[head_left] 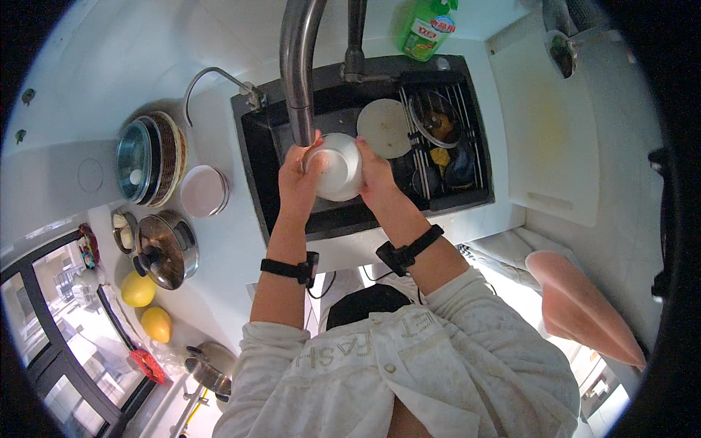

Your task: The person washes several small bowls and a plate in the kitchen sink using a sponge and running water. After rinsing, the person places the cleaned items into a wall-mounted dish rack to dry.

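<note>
Both my hands hold a white bowl (340,167) over the black sink (258,137), its underside with the foot ring towards me. My left hand (298,183) grips the bowl's left side, just under the end of the metal faucet (301,82). Against its right side my right hand (377,172) presses with the fingers around the rim. Behind the bowl, a round pale plate (386,128) lies in the sink, partly beneath a metal rack (419,145). A round dish with a clear rim (436,120) and a yellow piece (440,157) are at the sink's right side.
Stacked bowls and baskets (156,159), small stacked plates (204,191), a lidded pot (167,249) and two yellow fruits (138,289) stand left. A green soap bottle (427,33) is behind the sink. A white cutting board (547,131) lies right; a thin curved tap (211,71) rises back left.
</note>
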Available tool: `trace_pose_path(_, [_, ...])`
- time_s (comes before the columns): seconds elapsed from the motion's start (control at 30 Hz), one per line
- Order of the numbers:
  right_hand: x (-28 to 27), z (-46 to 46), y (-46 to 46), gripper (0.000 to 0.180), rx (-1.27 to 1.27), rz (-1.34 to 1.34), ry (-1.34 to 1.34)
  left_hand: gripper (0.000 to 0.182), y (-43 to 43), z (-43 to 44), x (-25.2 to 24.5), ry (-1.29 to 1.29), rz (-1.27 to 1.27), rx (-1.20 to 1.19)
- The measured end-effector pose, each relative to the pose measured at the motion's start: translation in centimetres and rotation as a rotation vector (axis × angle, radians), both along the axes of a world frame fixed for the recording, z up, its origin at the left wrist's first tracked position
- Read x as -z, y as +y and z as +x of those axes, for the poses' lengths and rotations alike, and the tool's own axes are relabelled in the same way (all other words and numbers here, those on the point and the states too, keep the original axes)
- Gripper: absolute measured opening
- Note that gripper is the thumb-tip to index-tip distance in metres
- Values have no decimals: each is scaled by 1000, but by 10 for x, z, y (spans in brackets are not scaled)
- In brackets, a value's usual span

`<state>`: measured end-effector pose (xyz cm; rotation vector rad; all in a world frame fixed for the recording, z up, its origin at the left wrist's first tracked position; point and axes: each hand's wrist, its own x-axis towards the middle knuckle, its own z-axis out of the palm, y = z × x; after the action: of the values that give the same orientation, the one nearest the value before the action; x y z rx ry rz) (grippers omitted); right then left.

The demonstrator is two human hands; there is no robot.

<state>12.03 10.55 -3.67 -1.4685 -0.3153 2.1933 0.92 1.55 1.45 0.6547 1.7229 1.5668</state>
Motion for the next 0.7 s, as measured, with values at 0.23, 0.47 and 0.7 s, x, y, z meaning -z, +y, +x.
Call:
trace_pose_path(0.23, [-6, 0, 1, 43, 4, -31, 21, 26, 12, -11, -5, 335, -149, 224])
trace_pose_path(0.47, [-14, 7, 11, 40, -209, -9, -10, 23, 5, -35, -12, 199, 23, 508])
trace_pose_path(0.7, [-13, 1, 4, 45, -157, 60, 7, 22, 6, -3, -3, 141, -61, 90])
